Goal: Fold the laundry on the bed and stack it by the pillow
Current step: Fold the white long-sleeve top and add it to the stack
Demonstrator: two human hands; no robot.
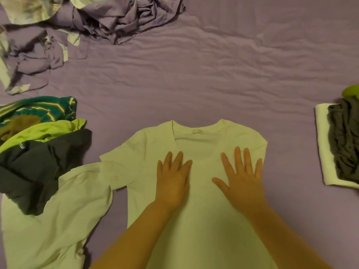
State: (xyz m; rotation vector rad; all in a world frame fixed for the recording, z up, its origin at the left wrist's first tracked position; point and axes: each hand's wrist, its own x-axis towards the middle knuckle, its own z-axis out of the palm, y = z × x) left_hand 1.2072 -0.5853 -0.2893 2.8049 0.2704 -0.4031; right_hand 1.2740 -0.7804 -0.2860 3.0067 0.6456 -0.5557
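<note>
A white T-shirt (202, 216) lies flat on the purple bed sheet (194, 78), its neckline pointing away from me. My left hand (172, 179) presses flat on its chest with straight fingers. My right hand (240, 177) lies flat beside it, fingers spread, near the shirt's right shoulder. The right sleeve looks tucked in; the left sleeve (118, 167) sticks out to the left. At the right edge sits a stack: a folded white garment (324, 152) with a folded grey one (343, 144) on top.
On the left lies a heap of unfolded laundry: a teal patterned piece (37, 111), a lime green one (44, 131), a dark grey one (37, 167) and another white garment (48, 230). A crumpled purple and patterned cover (77, 22) lies at the far left.
</note>
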